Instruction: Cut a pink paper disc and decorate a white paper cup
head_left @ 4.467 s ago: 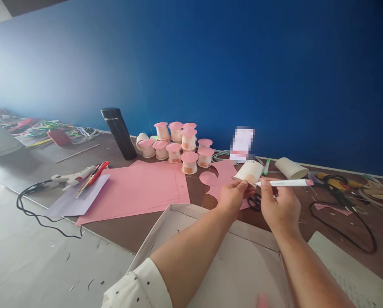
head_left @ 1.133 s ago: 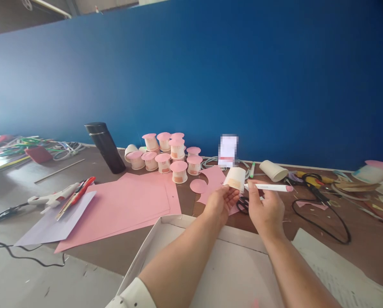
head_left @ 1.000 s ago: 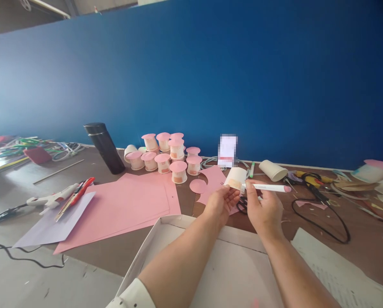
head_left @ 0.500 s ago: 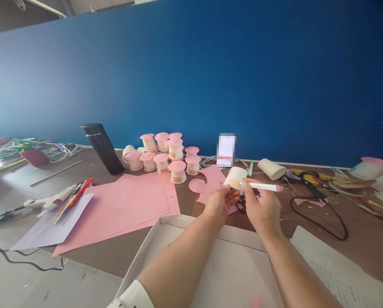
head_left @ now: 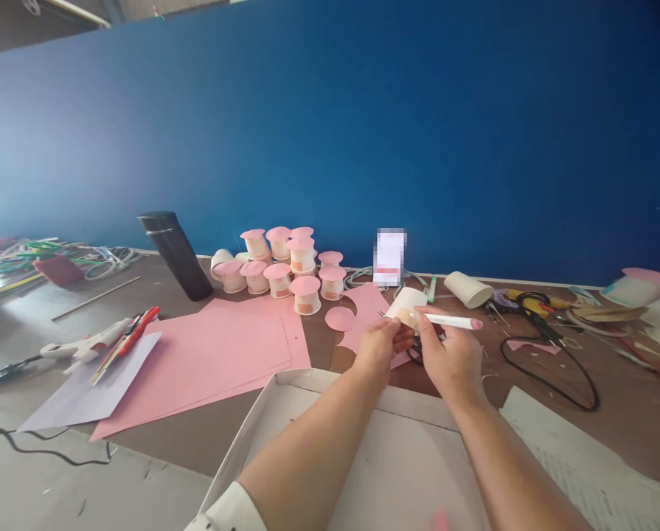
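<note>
A white paper cup (head_left: pixel 408 301) with a tan patch on its side is tilted between my hands. My left hand (head_left: pixel 378 345) grips the cup from below with its fingers curled. In my right hand (head_left: pixel 452 361) is a white marker (head_left: pixel 452 321) with a pink end pointing right; its writing tip is hidden behind my fingers at the cup. Beyond them, to the left, stand several paper cups with pink round tops (head_left: pixel 306 293), some stacked. Beside those lie a pink paper disc (head_left: pixel 340 318) and a cut pink sheet (head_left: pixel 366 304).
A shallow white box (head_left: pixel 407 435) lies under my forearms. Pink sheets (head_left: pixel 224 346), a glue gun (head_left: pixel 89 341) and a red cutter (head_left: pixel 139 332) are left, with a black bottle (head_left: pixel 178 258) behind. A loose cup (head_left: pixel 467 290) and black cable (head_left: pixel 589 383) lie right.
The cup tilts slightly more, and my right fingers with the marker have shifted a little left along it. Everything else stays in place.
</note>
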The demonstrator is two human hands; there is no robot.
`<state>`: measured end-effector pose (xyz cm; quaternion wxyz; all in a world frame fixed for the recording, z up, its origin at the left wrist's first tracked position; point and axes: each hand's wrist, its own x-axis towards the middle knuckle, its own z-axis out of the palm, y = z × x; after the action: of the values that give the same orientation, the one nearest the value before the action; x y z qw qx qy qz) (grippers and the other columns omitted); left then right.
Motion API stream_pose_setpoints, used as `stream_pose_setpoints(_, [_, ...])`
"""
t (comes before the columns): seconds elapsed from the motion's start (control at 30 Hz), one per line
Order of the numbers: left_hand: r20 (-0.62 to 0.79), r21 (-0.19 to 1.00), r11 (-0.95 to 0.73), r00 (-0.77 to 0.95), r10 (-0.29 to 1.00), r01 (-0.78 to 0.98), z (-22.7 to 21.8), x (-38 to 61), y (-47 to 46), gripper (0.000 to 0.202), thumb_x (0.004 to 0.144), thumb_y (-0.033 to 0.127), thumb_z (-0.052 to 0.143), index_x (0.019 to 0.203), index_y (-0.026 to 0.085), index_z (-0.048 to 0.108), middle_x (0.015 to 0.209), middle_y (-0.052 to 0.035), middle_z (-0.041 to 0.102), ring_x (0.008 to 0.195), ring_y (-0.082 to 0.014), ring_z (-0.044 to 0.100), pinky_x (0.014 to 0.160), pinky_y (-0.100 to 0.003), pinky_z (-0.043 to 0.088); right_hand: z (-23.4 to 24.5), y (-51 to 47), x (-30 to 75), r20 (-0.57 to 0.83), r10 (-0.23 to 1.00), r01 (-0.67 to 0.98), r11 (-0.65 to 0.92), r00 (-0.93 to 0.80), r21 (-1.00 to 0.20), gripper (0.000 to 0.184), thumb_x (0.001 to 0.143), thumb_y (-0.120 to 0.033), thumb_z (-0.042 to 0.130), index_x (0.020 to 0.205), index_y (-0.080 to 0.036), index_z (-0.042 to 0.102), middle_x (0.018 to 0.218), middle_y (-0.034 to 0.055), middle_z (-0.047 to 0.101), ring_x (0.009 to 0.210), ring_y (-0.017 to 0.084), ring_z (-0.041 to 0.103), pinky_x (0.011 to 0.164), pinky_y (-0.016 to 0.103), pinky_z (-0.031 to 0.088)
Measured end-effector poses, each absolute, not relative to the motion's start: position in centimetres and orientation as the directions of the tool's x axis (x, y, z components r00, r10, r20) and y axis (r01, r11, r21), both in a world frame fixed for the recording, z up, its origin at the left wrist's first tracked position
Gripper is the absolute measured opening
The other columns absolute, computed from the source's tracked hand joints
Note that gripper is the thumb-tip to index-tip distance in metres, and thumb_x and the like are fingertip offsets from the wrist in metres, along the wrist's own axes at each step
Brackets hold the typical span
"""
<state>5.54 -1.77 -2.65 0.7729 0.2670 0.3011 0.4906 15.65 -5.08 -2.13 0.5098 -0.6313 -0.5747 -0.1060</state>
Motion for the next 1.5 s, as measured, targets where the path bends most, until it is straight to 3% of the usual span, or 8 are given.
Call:
stream_pose_setpoints(0.23, [-0.159, 0.808, 0.303, 0.309, 0.938, -0.505, -3.2, 5.7, -1.6, 0.015, 0.083, 0.024, 0.059, 0.078, 0.010, 0.065, 0.074, -0.0078, 0.064, 0.067, -0.0131, 0.061, 0.080, -0.032, 0.051, -2.1, -5.1, 15.7, 0.710, 0.619, 0.826, 0.169, 0.335, -0.537, 0.036, 0.089, -0.045, 0.048, 0.091, -0.019, 0.072, 0.090, 0.0106, 0.073, 0.089, 0.027, 0.065, 0.076, 0.034, 0.047])
stream_pose_setpoints(0.73, [-0.184, 0.841, 0.292, 0.266, 0.946, -0.455, -2.5, 5.5, -1.9, 0.015, 0.080, 0.026, 0.062, 0.073, 0.013, 0.064, 0.076, -0.0078, 0.065, 0.071, -0.0145, 0.062, 0.078, -0.031, 0.051, -2.2, -5.0, 15.8, 0.686, 0.617, 0.826, 0.100, 0.386, -0.555, 0.040, 0.087, -0.048, 0.048, 0.090, -0.016, 0.072, 0.091, 0.0136, 0.072, 0.080, 0.026, 0.065, 0.072, 0.035, 0.047])
stream_pose_setpoints(0.93, [-0.159, 0.884, 0.271, 0.298, 0.941, -0.381, -2.8, 5.7, -2.0, 0.019, 0.079, 0.030, 0.064, 0.067, 0.014, 0.063, 0.069, -0.0067, 0.063, 0.069, -0.0169, 0.062, 0.079, -0.035, 0.052, -2.0, -5.2, 15.6, 0.664, 0.660, 0.822, 0.122, 0.351, -0.556, 0.041, 0.089, -0.048, 0.045, 0.091, -0.018, 0.073, 0.083, 0.0116, 0.071, 0.083, 0.027, 0.064, 0.072, 0.034, 0.046])
stream_pose_setpoints(1.2, [-0.136, 0.922, 0.216, 0.251, 0.958, -0.323, -2.8, 5.8, -2.0, 0.016, 0.081, 0.026, 0.058, 0.073, 0.014, 0.066, 0.075, -0.0066, 0.066, 0.070, -0.0157, 0.062, 0.076, -0.031, 0.052, -2.2, -5.0, 15.8, 0.674, 0.648, 0.834, 0.107, 0.354, -0.541, 0.043, 0.088, -0.050, 0.046, 0.090, -0.017, 0.072, 0.086, 0.0126, 0.071, 0.083, 0.027, 0.064, 0.072, 0.035, 0.046])
stream_pose_setpoints(1.5, [-0.106, 0.952, 0.171, 0.248, 0.963, -0.255, -3.6, 5.9, -1.9, 0.018, 0.079, 0.031, 0.063, 0.068, 0.017, 0.065, 0.066, -0.0040, 0.063, 0.067, -0.0156, 0.061, 0.070, -0.028, 0.052, -2.3, -4.9, 15.9, 0.672, 0.641, 0.834, 0.088, 0.370, -0.544, 0.045, 0.087, -0.052, 0.044, 0.091, -0.016, 0.073, 0.088, 0.0139, 0.071, 0.081, 0.027, 0.063, 0.071, 0.035, 0.045])
